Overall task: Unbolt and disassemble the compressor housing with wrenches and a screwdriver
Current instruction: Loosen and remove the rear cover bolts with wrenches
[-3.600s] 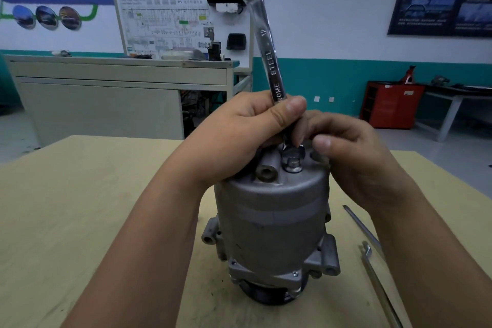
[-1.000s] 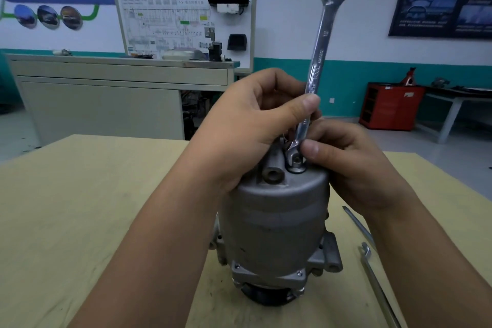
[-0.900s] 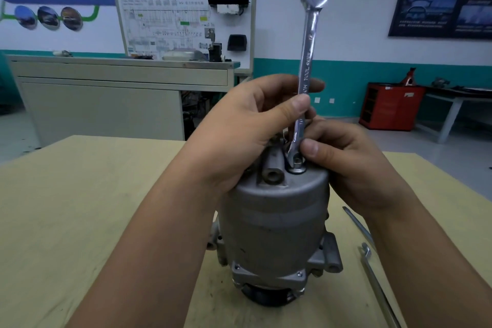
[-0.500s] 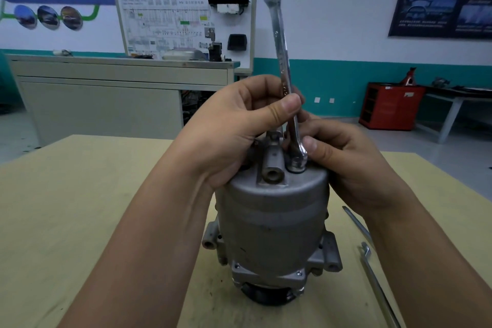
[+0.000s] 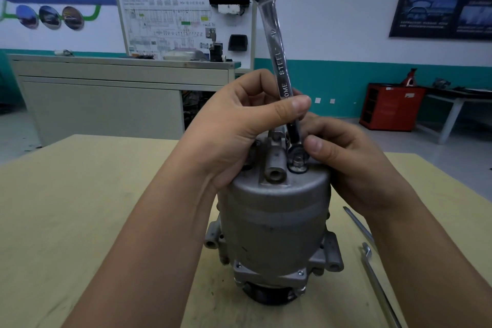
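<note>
Right of compressor [image 5: 274,221], on table [image 5: 80,208], thin shaft [image 5: 358,225], hooked bar [image 5: 378,287], forearm [image 5: 426,261] alongside

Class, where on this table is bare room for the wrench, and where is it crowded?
Free: tabletop left of the compressor, to the table's left edge. Crowded: its right side, where a thin rod and hooked tool lie.

wrench [image 5: 277,56]: was bright polished metal, glossy, with stamped lettering.
compressor housing [image 5: 274,224]: was dull grey cast metal, matt and faintly grainy.
table [image 5: 80,208]: was pale wood-look board, matt, lightly scuffed.
</note>
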